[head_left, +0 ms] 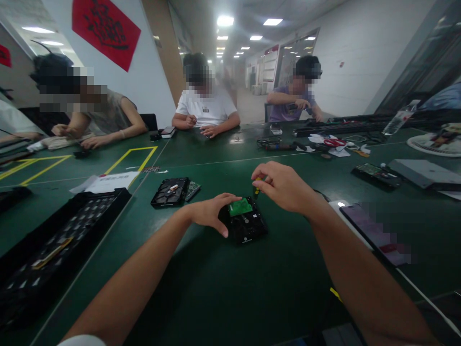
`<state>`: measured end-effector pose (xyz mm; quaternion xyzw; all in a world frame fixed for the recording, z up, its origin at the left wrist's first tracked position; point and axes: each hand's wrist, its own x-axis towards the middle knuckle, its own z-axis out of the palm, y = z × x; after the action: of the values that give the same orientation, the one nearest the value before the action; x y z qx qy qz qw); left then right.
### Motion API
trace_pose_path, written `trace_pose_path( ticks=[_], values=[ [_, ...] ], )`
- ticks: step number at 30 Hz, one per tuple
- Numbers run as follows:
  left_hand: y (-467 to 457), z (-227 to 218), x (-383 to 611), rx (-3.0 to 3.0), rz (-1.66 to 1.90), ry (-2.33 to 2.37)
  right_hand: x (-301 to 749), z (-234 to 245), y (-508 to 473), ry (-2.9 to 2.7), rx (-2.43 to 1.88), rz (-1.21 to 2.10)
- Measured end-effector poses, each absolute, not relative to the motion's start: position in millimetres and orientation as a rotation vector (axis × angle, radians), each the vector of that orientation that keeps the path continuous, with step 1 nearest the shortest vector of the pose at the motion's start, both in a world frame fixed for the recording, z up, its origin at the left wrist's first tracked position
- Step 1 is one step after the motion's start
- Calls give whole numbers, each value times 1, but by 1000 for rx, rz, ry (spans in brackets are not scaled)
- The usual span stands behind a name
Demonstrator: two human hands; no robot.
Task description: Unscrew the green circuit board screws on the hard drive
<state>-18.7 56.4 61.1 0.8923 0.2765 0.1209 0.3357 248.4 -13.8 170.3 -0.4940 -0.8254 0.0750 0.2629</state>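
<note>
A black hard drive (247,225) with a green circuit board (240,206) on top lies on the green table (230,278) in front of me. My left hand (211,211) grips the drive's left edge, fingers curled around it. My right hand (283,185) hovers just above the drive's far right corner, pinched on a small screwdriver with a yellow handle (257,187) whose tip points down at the board.
A second black drive (170,191) with a loose board lies further back left. A black slotted tray (54,240) fills the left. A phone (374,233) lies at right, more boards (376,174) beyond. Three people sit across the table.
</note>
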Motion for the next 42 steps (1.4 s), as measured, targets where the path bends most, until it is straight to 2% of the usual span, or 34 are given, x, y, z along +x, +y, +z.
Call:
trace_pose_path(
  ticks=[8, 11, 15, 18, 30, 42],
  values=[
    [41, 53, -4, 2522, 289, 939, 243, 164, -10, -2179, -1317, 193],
    [25, 79, 3, 2615, 328, 1043, 241, 164, -10, -2186, -1321, 148],
    [-1, 130, 21, 2614, 596, 1132, 236, 163, -11, -2209, -1297, 115],
    [-15, 147, 41, 2529, 765, 1154, 233, 162, -11, -2210, -1285, 112],
    [8, 134, 47, 2310, 1040, 1116, 237, 164, -11, -2176, -1341, 117],
    [41, 139, 66, 2113, 1049, 987, 240, 156, -6, -1995, -1343, 405]
  ],
)
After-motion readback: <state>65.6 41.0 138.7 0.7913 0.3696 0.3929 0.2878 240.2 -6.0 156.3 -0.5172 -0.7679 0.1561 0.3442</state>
